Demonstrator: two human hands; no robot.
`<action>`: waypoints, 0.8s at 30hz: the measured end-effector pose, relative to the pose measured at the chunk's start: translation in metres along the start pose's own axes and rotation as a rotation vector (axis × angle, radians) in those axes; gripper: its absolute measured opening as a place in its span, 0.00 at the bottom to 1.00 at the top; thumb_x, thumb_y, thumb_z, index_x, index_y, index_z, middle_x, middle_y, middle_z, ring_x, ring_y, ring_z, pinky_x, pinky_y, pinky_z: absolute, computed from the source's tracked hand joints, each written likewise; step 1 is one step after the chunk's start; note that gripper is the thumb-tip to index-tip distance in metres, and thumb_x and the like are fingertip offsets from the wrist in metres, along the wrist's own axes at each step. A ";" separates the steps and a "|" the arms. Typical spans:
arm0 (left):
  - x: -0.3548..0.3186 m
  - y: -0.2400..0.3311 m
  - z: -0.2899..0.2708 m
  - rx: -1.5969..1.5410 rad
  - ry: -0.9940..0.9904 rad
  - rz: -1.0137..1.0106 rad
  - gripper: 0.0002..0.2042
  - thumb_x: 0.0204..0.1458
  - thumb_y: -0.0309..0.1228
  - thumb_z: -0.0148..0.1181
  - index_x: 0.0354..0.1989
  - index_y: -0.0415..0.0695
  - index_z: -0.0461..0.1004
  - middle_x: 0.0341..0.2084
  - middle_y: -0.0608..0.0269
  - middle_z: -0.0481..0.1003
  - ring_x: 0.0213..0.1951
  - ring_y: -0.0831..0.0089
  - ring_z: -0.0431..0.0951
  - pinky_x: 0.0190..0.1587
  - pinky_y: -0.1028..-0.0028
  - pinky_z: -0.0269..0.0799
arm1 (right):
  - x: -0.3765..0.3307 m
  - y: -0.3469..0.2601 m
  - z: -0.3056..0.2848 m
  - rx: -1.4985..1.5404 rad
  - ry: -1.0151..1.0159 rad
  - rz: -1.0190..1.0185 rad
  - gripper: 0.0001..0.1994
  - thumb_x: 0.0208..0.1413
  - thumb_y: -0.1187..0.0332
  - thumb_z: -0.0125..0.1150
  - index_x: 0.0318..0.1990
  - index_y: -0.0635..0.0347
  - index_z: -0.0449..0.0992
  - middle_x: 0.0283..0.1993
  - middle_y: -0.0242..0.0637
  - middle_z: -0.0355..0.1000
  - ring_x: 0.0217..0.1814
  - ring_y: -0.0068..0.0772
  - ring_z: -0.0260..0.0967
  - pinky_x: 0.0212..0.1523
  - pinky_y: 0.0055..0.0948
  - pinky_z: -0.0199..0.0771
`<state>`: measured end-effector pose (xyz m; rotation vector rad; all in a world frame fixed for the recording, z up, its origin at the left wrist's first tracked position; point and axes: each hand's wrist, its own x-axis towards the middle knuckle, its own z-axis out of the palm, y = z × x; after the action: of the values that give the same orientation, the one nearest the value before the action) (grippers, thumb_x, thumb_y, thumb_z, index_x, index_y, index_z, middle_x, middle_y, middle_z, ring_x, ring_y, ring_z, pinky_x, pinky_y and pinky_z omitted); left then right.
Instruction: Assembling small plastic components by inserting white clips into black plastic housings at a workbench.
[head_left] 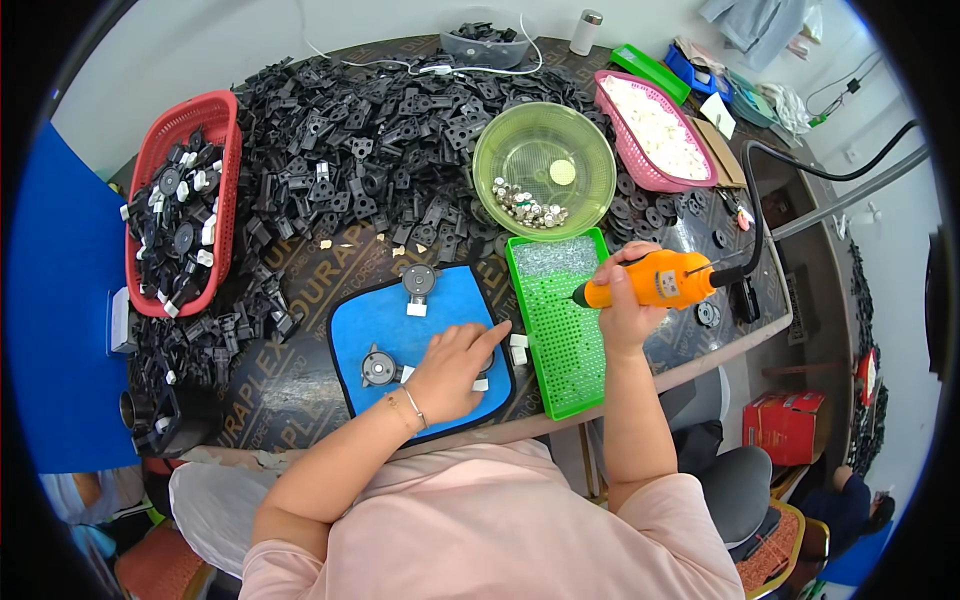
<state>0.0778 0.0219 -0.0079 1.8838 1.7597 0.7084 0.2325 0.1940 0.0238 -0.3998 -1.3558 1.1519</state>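
Observation:
My right hand (pixel 630 312) is wrapped round an orange electric screwdriver (pixel 668 280), its dark tip above a green perforated tray (pixel 562 402). Small clear-looking pieces (pixel 555 258) fill the tray's far end; they are too small to name. On a blue mat (pixel 370 318) with a black edge lies my left hand (pixel 450 378), fingers stretched out over a round black part (pixel 487 366) that it mostly hides. Two more round black parts with white blocks rest on the mat, one (pixel 419 280) at the far side and one (pixel 379 368) left of my hand.
Behind the mat spreads a large heap of black plastic parts (pixel 350 150). A red basket (pixel 228 130) of parts stands left. A green-yellow bowl (pixel 545 125) holds metal pieces; beyond it is a pink basket (pixel 690 181) of white pieces. The screwdriver's black cable (pixel 757 200) runs right.

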 end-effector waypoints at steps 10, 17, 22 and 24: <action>-0.007 0.000 -0.002 -0.181 0.033 -0.102 0.44 0.34 0.24 0.68 0.64 0.43 0.52 0.51 0.47 0.63 0.54 0.49 0.63 0.57 0.62 0.61 | 0.005 0.000 0.000 0.064 -0.055 0.047 0.12 0.46 0.83 0.56 0.38 0.62 0.64 0.33 0.36 0.64 0.26 0.23 0.66 0.30 0.23 0.71; -0.010 -0.007 0.003 -0.241 0.176 -0.174 0.31 0.37 0.28 0.69 0.53 0.37 0.65 0.46 0.48 0.68 0.50 0.51 0.67 0.53 0.64 0.65 | 0.004 -0.032 0.014 0.161 -0.074 -0.013 0.11 0.49 0.76 0.56 0.39 0.62 0.63 0.37 0.39 0.61 0.26 0.29 0.65 0.30 0.27 0.70; -0.008 -0.011 0.005 -0.215 0.197 -0.199 0.24 0.35 0.28 0.70 0.45 0.37 0.72 0.39 0.52 0.72 0.44 0.53 0.70 0.48 0.64 0.67 | -0.017 -0.043 0.049 0.210 -0.306 0.018 0.13 0.49 0.72 0.59 0.39 0.63 0.63 0.37 0.40 0.60 0.26 0.29 0.66 0.28 0.27 0.71; -0.007 -0.010 0.004 -0.203 0.217 -0.200 0.23 0.34 0.28 0.70 0.43 0.37 0.73 0.37 0.53 0.72 0.43 0.53 0.71 0.46 0.64 0.68 | -0.020 -0.036 0.050 0.130 -0.417 -0.005 0.13 0.48 0.74 0.60 0.39 0.63 0.63 0.37 0.40 0.60 0.27 0.29 0.67 0.30 0.27 0.73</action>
<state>0.0722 0.0161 -0.0183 1.5208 1.8939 1.0030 0.2061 0.1430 0.0537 -0.0609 -1.6250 1.3603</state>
